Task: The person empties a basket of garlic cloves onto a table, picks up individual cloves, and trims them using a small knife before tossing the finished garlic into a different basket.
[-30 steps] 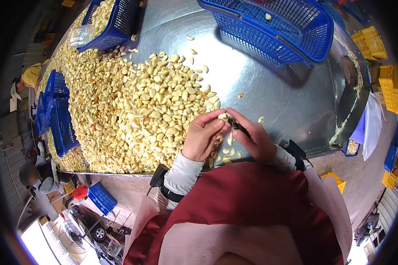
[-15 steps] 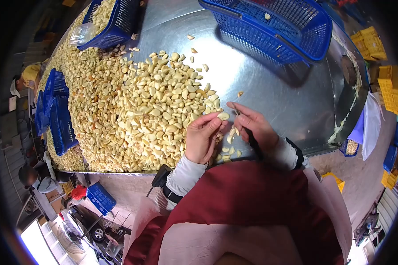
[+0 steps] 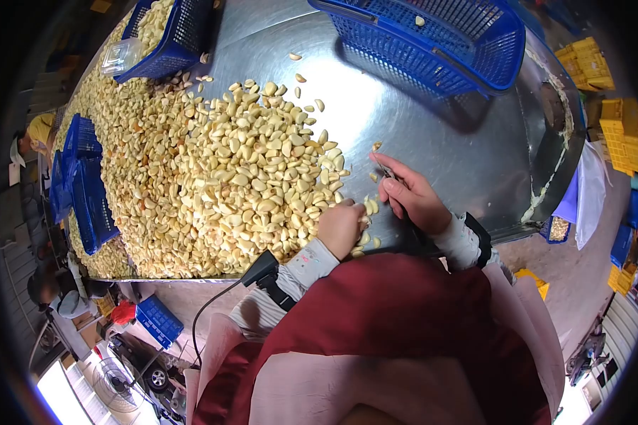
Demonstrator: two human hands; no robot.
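Peeled garlic cloves (image 3: pixel 241 184) lie in a broad heap on the metal table. At the heap's right edge my left hand (image 3: pixel 340 228) is lowered with its fingers curled under; what they hold, if anything, is hidden. My right hand (image 3: pixel 420 204) is closed around a small knife (image 3: pixel 385 170), its thin blade pointing up and away from me, the handle partly covered by the fingers. A few loose cloves (image 3: pixel 371 205) lie between the two hands. Just beyond the knife tip a small brownish bit (image 3: pixel 376 146) rests on the metal.
A large blue basket (image 3: pixel 432 60) with a clove inside stands at the far right of the metal table (image 3: pixel 482 170). At the far left are a blue basket of cloves (image 3: pixel 184 42) with a clear plastic box (image 3: pixel 120 57), and more blue baskets (image 3: pixel 92 191). Another person (image 3: pixel 39 131) is at the left.
My left hand has gone down onto the edge of the heap, and the clove it pinched is out of sight. My right hand with the knife has shifted slightly away from the left.
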